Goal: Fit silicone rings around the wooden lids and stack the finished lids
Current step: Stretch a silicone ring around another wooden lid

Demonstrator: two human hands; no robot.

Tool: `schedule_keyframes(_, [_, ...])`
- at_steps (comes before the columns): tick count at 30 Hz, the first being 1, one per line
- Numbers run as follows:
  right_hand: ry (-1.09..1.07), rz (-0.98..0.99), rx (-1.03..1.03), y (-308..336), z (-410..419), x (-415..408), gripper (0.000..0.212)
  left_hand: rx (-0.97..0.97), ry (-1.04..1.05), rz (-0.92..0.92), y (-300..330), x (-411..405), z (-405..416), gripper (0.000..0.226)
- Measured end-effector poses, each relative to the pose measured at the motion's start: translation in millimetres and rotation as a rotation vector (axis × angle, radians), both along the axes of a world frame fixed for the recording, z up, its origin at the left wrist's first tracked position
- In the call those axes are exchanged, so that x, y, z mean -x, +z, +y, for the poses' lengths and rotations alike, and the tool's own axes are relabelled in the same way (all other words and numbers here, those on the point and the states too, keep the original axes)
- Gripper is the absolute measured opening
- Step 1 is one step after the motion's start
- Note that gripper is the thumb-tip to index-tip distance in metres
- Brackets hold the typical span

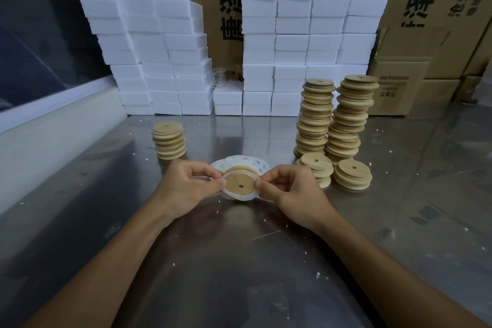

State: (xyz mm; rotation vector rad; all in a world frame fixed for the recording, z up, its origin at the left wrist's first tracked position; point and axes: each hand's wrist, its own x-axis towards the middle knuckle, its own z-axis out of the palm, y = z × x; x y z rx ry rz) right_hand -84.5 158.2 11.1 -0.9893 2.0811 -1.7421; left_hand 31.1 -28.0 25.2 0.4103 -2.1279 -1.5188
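Observation:
A round wooden lid (240, 183) with a small centre hole is held upright between both hands above the table. My left hand (186, 184) pinches its left edge and my right hand (288, 186) pinches its right edge. A white silicone ring (228, 194) lies around the lid's rim. Behind and under the lid lies a loose pile of white silicone rings (246, 162). A short stack of lids (168, 140) stands at the left. Two tall stacks of lids (334, 117) stand at the right, with two low stacks (352, 173) in front of them.
The steel table (239, 261) carries scattered white foam crumbs. White foam blocks (292, 34) are piled in walls along the back. Cardboard boxes (404, 82) stand behind and at the right. A white ledge (53, 125) runs along the left side.

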Motion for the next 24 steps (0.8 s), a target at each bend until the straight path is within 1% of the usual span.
schedule_keyframes(7, [0.024,-0.007,-0.034,2.1,1.2,0.6,0.008,0.024,0.005,-0.026,1.3,-0.5,1.5,0.01])
schedule_keyframes(13, [-0.007,-0.018,-0.009,0.7,1.6,-0.5,0.006,-0.025,-0.002,-0.012,0.0,1.0,3.6,0.015])
schedule_keyframes(14, [-0.012,-0.022,0.001,0.5,1.8,-0.7,0.005,-0.047,-0.011,-0.014,-0.6,1.7,4.9,0.014])
schedule_keyframes(17, [-0.048,-0.035,0.049,-0.1,2.1,-0.3,0.004,-0.204,-0.024,0.011,-3.5,6.9,15.6,0.013])
schedule_keyframes(20, [-0.086,-0.123,0.151,0.3,0.9,-0.3,0.007,-0.317,-0.016,0.078,-2.9,13.0,24.0,0.015])
schedule_keyframes(22, [-0.087,-0.183,0.199,1.0,-0.5,-1.3,0.009,-0.371,-0.009,0.108,-1.5,13.8,25.2,0.014])
schedule_keyframes(24, [-0.076,-0.201,0.205,1.3,-1.5,-2.5,0.008,-0.392,0.015,0.115,-2.0,13.9,25.1,0.013])
